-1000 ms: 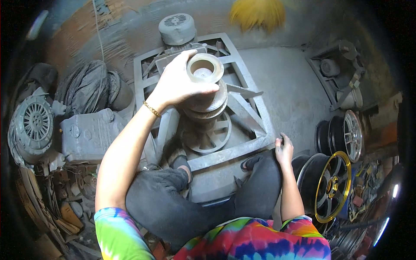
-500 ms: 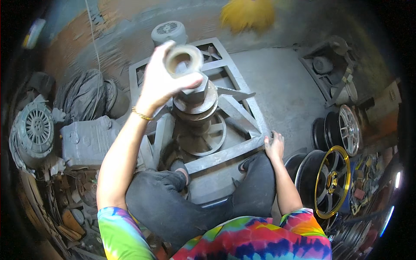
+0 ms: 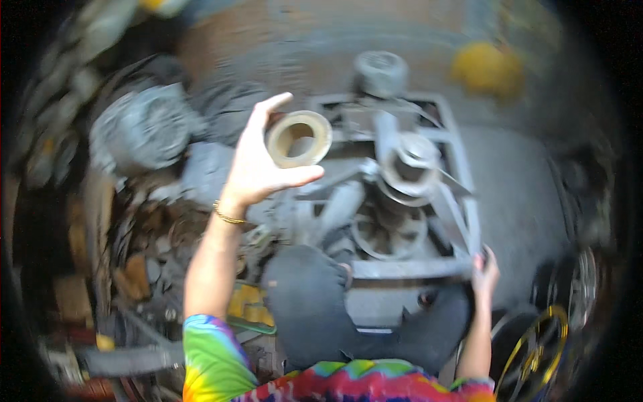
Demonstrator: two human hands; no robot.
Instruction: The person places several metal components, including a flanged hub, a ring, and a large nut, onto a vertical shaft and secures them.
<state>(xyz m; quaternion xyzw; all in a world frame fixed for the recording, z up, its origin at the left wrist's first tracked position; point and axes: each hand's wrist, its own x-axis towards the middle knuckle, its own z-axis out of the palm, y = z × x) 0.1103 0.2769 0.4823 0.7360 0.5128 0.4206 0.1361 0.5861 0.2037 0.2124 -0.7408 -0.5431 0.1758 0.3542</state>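
Note:
A thick beige ring-shaped collar with a round hole through it is in my left hand, raised over the scrap on the left. My thumb is under its lower edge and my fingers reach behind its far side. Right of it stands a grey metal frame with an upright shaft carrying a large nut and stacked round flanges. A spoked wheel sits low on that shaft. Beside my right knee, my right hand rests at the frame's near right corner, thumb and fingers apart, somewhat blurred.
A dusty motor stands at the left, above heaped scrap. Another motor is mounted at the frame's far end. Wheel rims, one gold-edged, stand at the lower right. Something yellow hangs at the back.
My left hand has carried the collar away from the top of the shaft, toward the left. The view has swung left, so the frame appears further right. My right hand stays at the frame corner.

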